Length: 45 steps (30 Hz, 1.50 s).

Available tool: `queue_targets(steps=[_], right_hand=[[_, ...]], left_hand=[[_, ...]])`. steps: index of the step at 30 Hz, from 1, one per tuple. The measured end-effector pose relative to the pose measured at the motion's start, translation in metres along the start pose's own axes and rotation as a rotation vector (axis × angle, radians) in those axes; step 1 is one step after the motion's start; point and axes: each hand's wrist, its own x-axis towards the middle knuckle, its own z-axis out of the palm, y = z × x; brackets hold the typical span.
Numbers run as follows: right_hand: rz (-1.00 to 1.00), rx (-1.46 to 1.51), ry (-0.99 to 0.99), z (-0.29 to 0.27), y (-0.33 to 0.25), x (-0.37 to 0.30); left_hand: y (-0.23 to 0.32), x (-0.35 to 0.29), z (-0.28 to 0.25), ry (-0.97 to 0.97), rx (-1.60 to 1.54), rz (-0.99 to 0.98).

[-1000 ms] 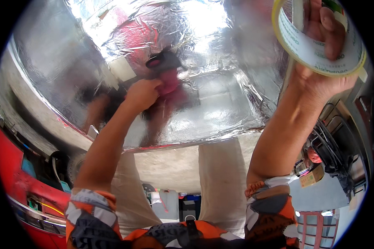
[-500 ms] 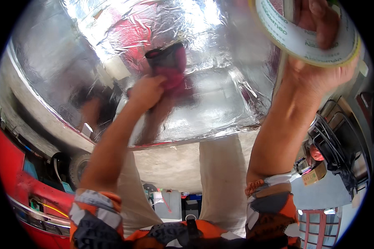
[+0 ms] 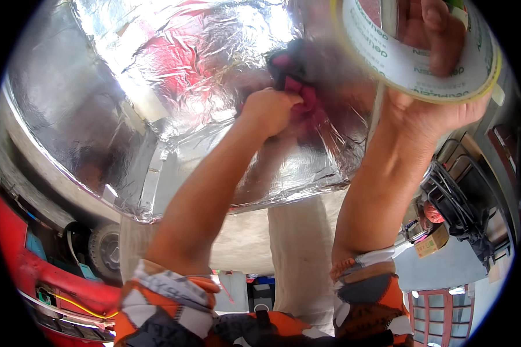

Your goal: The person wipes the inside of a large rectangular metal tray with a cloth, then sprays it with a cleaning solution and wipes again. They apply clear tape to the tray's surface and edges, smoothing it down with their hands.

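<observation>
Red machine: at 8 o'clock, a red body [image 3: 69,279] with a dark-tyred wheel [image 3: 105,250] beside it.
Pale patch: at 10 o'clock, a cream rectangle [image 3: 149,108] on the foil.
Foil: a creased silver sheet [image 3: 211,78] spreading from 9 round to 1 o'clock, glaring near 12; it looks thin, so light, even pressure would suit it best.
Left hand: at 12 o'clock, the left hand [image 3: 269,113] has its fingers closed on bunched fabric.
Cloth: at 1 o'clock, the pink-and-black cloth [image 3: 308,104] is over the foil; I cannot tell how firmly it touches. Spread flat under the fingers, it should snag the creases less.
Tape roll: at 2 o'clock, a wide roll [image 3: 414,72] with a white core, best held clear of the sheet.
Right hand: at 2 o'clock, the right hand [image 3: 443,43] holds the roll, fingers curled within its ring; how tightly, I cannot tell.
Box: towards 4 o'clock, a small cardboard box [image 3: 432,242].
</observation>
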Motion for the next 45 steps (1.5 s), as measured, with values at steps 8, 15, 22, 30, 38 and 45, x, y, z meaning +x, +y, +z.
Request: queue_targets(steps=[8, 15, 22, 30, 38, 45], right_hand=[[0.217, -0.055, 0.108, -0.023, -0.019, 0.006], [0.167, -0.159, 0.060, -0.014, -0.015, 0.002], [0.202, -0.173, -0.116, -0.016, -0.020, 0.005], [0.141, -0.315, 0.017, 0.006, -0.003, -0.006], [0.093, -0.710, 0.104, 0.037, 0.008, -0.005], [0.018, -0.854, 0.057, 0.029, 0.008, -0.011]], left_hand=[[-0.094, -0.096, -0.046, -0.253, 0.471, -0.280], [-0.116, -0.105, -0.141, 0.363, 0.789, -0.285], [-0.159, -0.086, -0.198, 0.500, 1.183, -0.194], [-0.180, -0.124, -0.114, -0.168, 1.226, -0.256], [-0.176, -0.149, -0.047, 0.107, 0.797, -0.060], [-0.158, -0.175, 0.072, 0.273, 0.205, -0.258]])
